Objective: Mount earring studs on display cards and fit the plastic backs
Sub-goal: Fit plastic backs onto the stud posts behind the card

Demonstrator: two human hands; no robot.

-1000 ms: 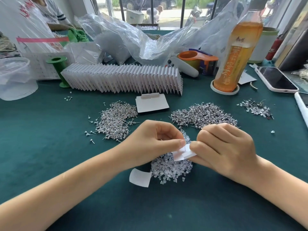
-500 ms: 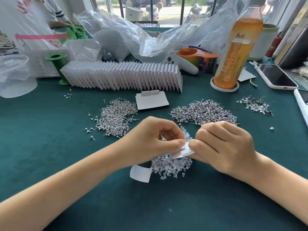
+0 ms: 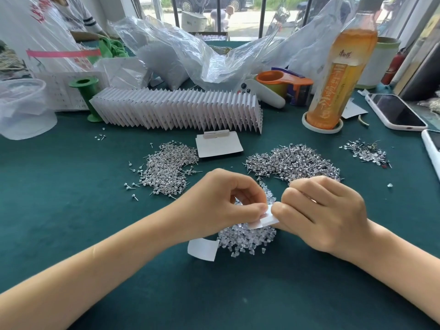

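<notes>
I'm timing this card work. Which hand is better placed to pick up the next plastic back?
Probably the right hand: its fingertips pinch only the edge of the card, directly above the clear backs pile. The left hand holds the card.

Far beyond my right hand [image 3: 319,210]: orange bottle [image 3: 340,77], label carries vertical Chinese characters, too blurred for me to read. Far beyond my left hand [image 3: 221,203]: red lettering on white shirt [image 3: 47,13], partly cut off, unreadable. Nothing else legible
</notes>
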